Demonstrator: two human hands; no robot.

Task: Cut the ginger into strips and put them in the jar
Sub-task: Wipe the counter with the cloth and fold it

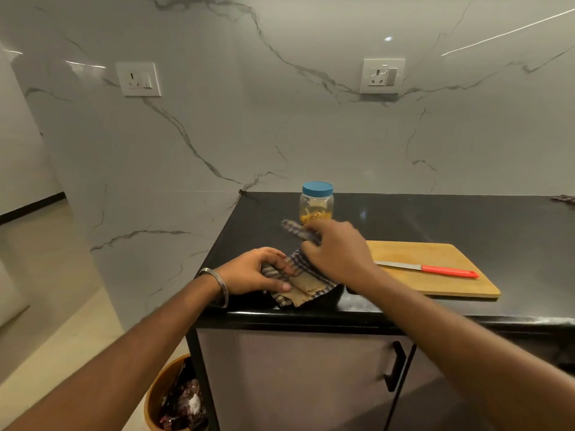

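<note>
A clear jar (316,206) with a blue lid stands closed on the black counter, with yellow ginger strips at its bottom. In front of it both hands hold a striped cloth (303,286). My left hand (256,271) grips the cloth's left side near the counter's front edge. My right hand (337,248) grips the cloth's upper part, just below the jar. A knife with a red handle (448,270) lies on the wooden cutting board (435,286) to the right. No ginger shows on the board.
The black counter (435,219) ends at a left corner near the marble wall. A waste bin (174,396) with scraps stands on the floor below left. Another cloth (564,199) lies at the far right edge. Two wall sockets are above.
</note>
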